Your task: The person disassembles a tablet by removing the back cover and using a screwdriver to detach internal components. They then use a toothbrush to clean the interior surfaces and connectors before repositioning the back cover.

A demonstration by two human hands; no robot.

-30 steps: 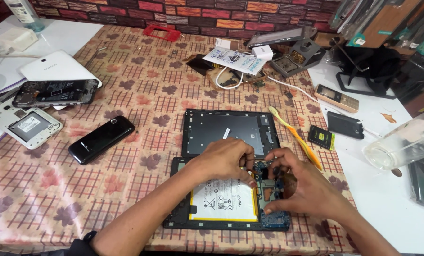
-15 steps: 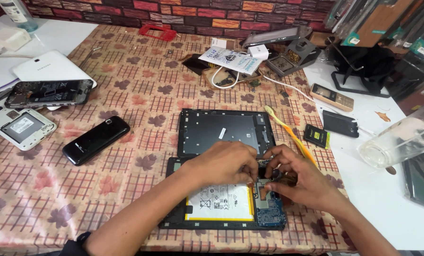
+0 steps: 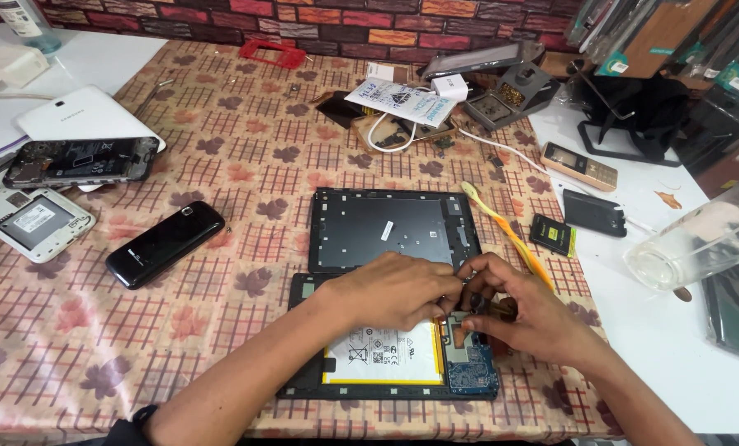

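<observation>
While both hands meet over the open tablet [image 3: 386,363], left hand [image 3: 398,289] rests curled — right hand [image 3: 522,318] pinches a small part, unclear which.

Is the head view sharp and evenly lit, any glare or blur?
Head view: even, soft light, faint shadows under both hands; left hand and right hand sharp; mild glare on the black phone and clear bottle; edges bend slightly.

Tablecloth [image 3: 246,132] beige-pink, brown check with brown leaf print. Opened tablet [image 3: 386,363]: black frame, white battery edged yellow, blue circuit board. Back cover [image 3: 390,231] black. Toothbrush [image 3: 510,235] yellow-orange. Phone [image 3: 165,244] glossy black. Frame [image 3: 272,53] red. Brick wall [image 3: 369,21] red-orange.
</observation>
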